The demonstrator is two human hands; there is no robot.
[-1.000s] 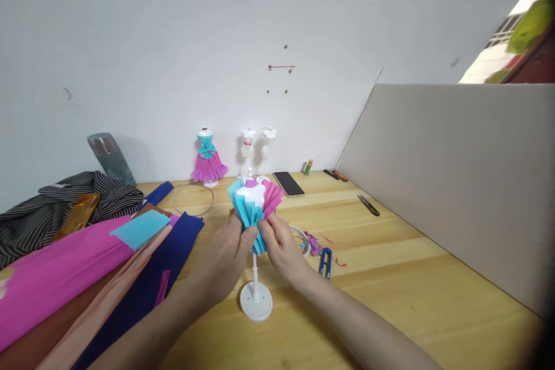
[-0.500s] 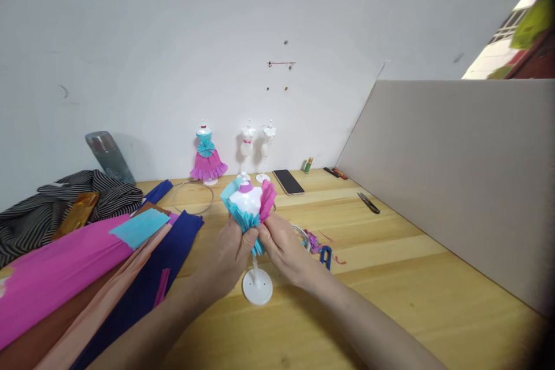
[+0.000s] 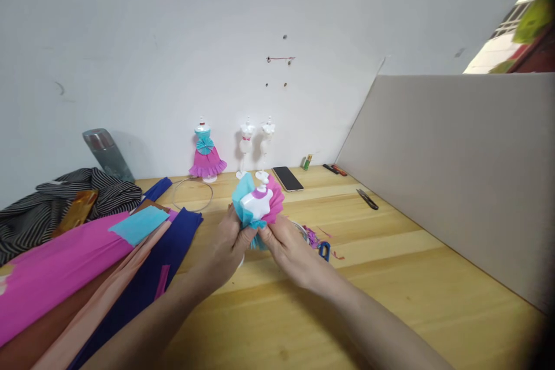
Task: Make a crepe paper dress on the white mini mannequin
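A small white mannequin (image 3: 256, 206) with a purple neck band is tilted between my hands, its top leaning toward the right. Blue crepe paper (image 3: 243, 191) wraps its left side and front, while pink crepe paper (image 3: 276, 199) flares out on the right. My left hand (image 3: 232, 238) is closed on the blue paper at the waist. From the other side my right hand (image 3: 281, 243) pinches the paper there too, the thumbs almost meeting in front. Most of the stand is hidden behind my left hand.
Crepe paper sheets (image 3: 82, 266) and a striped cloth (image 3: 113, 196) cover the left. Along the wall stand a dressed mannequin (image 3: 207, 153), two white mannequins (image 3: 245, 144) and a bottle (image 3: 108, 153). A phone (image 3: 288, 179), thread snips (image 3: 367, 199) and blue-handled scissors (image 3: 324, 251) lie rightward.
The mannequin has tipped, its neck shifting right and its base swinging left behind my left hand. Both hands keep their hold on the gathered paper. The view has shifted slightly.
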